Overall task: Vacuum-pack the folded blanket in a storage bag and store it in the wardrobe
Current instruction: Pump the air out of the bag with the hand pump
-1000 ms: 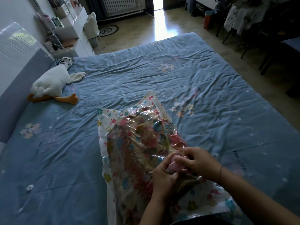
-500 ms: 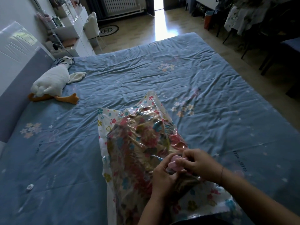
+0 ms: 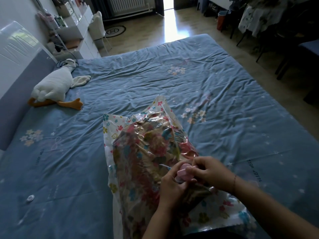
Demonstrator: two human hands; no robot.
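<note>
Head view has your left hand (image 3: pixel 170 186) and right hand (image 3: pixel 211 171) both pinching the pink valve (image 3: pixel 182 175) on the storage bag (image 3: pixel 143 144), which stretches lengthwise away from you.

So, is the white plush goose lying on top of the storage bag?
No, the plush goose lies on the bed sheet far from the storage bag.

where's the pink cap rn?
Head view, lower centre-right: the pink cap is over the near part of the bag, pinched between the left hand and right hand. The bag lies on the bed.
</note>
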